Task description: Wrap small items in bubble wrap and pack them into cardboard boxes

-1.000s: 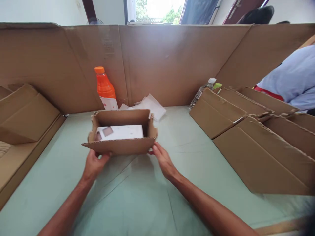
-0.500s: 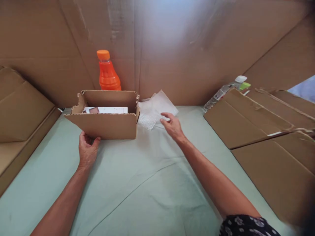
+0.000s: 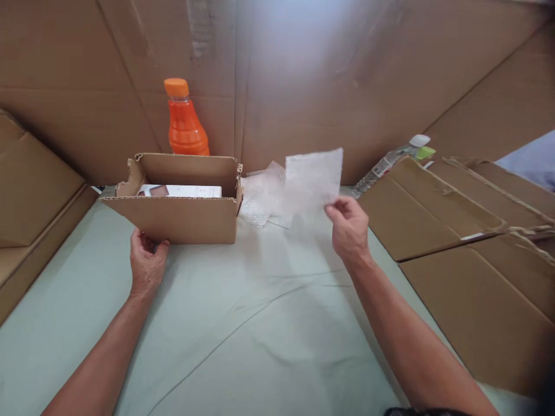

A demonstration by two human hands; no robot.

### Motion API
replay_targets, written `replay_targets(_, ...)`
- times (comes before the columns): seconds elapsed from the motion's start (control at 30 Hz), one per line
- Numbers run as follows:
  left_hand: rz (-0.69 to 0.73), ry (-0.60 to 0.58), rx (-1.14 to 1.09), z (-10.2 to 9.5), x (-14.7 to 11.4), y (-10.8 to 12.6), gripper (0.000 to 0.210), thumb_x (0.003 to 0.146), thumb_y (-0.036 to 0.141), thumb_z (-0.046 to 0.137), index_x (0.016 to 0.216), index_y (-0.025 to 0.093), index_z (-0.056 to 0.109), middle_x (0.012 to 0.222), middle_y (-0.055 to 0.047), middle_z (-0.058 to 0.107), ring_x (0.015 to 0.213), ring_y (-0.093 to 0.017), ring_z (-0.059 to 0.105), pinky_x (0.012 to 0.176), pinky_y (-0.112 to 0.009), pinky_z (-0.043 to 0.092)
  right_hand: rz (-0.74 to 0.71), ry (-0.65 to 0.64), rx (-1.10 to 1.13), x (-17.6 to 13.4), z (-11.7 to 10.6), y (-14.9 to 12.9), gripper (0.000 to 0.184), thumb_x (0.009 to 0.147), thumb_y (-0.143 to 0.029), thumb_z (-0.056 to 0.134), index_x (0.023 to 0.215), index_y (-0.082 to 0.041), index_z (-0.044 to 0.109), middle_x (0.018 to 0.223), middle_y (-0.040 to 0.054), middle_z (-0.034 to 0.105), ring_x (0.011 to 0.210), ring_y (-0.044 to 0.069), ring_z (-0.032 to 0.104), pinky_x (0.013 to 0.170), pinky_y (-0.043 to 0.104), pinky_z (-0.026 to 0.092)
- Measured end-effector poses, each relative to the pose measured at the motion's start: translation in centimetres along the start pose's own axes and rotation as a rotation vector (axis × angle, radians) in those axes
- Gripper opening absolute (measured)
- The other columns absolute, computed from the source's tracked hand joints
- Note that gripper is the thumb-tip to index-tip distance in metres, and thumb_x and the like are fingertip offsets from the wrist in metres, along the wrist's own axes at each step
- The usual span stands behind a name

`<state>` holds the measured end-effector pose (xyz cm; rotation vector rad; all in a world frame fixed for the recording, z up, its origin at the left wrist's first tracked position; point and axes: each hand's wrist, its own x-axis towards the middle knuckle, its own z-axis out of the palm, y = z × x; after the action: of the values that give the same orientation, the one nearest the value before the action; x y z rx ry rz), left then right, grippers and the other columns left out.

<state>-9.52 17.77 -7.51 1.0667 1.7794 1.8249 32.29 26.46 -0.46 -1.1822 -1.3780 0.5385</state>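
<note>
An open cardboard box (image 3: pixel 191 222) stands on the pale green cloth, with a white box (image 3: pixel 191 190) inside it; only its upper part shows. My left hand (image 3: pixel 147 263) holds the cardboard box low at its front left, thumb in front and the fingertips partly hidden. Pinched at its lower right corner, a bubble wrap sheet (image 3: pixel 314 176) hangs from my right hand (image 3: pixel 350 228), raised off the cloth. More bubble wrap pieces (image 3: pixel 258 199) lie in a loose pile against the right side of the cardboard box.
Behind the cardboard box is an orange bottle (image 3: pixel 186 127). A clear plastic bottle (image 3: pixel 384 164) leans at the back right, beside large cardboard boxes (image 3: pixel 451 208). Another cardboard box (image 3: pixel 39 190) borders the left, and a tall cardboard wall (image 3: pixel 303 86) closes off the back.
My right hand has closed on a bubble wrap sheet and lifted it off the pile, moving right. My left hand stays at the cardboard box. The view has shifted slightly.
</note>
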Motion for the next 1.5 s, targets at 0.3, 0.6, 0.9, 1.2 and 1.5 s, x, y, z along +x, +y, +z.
replay_targets(0.3, 0.008, 0.001, -0.052, -0.4, 0.4, -0.6, 0.075, 0.065, 0.023, 0.068, 0.137, 0.016, 0.046, 0.12, -0.013, 0.065, 0.112, -0.023, 0.064, 0.105, -0.041, 0.051, 0.304, -0.578, -0.118, -16.0, -7.6, -3.2, 0.032, 0.086, -0.056, 0.07, 0.096, -0.028, 0.081, 0.127, 0.0086, 0.074, 0.141, 0.034, 0.053, 0.12, 0.059, 0.038)
replay_targets(0.6, 0.01, 0.028, 0.002, -0.4, 0.1, 0.0, 0.06, 0.068, 0.027, 0.069, 0.125, 0.017, 0.055, 0.115, -0.012, 0.066, 0.106, -0.022, 0.067, 0.096, -0.037, 0.055, 0.228, -0.551, -0.207, -12.9, -4.5, -7.0, 0.033, 0.092, -0.041, 0.059, 0.119, -0.028, 0.074, 0.127, 0.0085, 0.073, 0.113, 0.03, 0.07, 0.096, 0.051, 0.057)
replay_targets(0.9, -0.006, 0.075, 0.121, 1.4, 1.2, 0.4, 0.042, 0.07, 0.029, 0.07, 0.109, 0.017, 0.059, 0.096, -0.005, 0.064, 0.098, -0.022, 0.065, 0.097, -0.042, 0.053, 0.091, -0.663, 0.05, -6.9, 14.4, -6.5, 0.068, 0.079, -0.03, 0.063, 0.145, -0.021, 0.053, 0.146, 0.0143, 0.06, 0.124, 0.034, 0.064, 0.093, 0.05, 0.058)
replay_targets(1.2, 0.095, -0.117, 0.281, -2.0, -3.4, 3.4, 0.069, 0.08, 0.023, 0.068, 0.145, 0.018, 0.047, 0.143, -0.016, 0.052, 0.133, -0.031, 0.053, 0.111, -0.049, 0.047, 0.057, -0.546, -0.143, -5.5, 4.7, -3.9, 0.05, 0.089, -0.038, 0.06, 0.136, -0.021, 0.064, 0.144, 0.0118, 0.063, 0.129, 0.032, 0.061, 0.101, 0.049, 0.054)
replay_targets(1.5, 0.841, -1.279, 0.409, 1.0, -17.1, 6.8, 0.06, 0.076, 0.003, 0.054, 0.133, 0.021, 0.062, 0.144, -0.014, 0.062, 0.142, -0.033, 0.049, 0.118, -0.057, 0.039, -0.072, -0.625, -0.514, -13.3, 0.2, -1.4, 0.04, 0.086, -0.02, 0.064, 0.125, -0.025, 0.072, 0.142, 0.0093, 0.065, 0.136, 0.033, 0.055, 0.114, 0.058, 0.04)
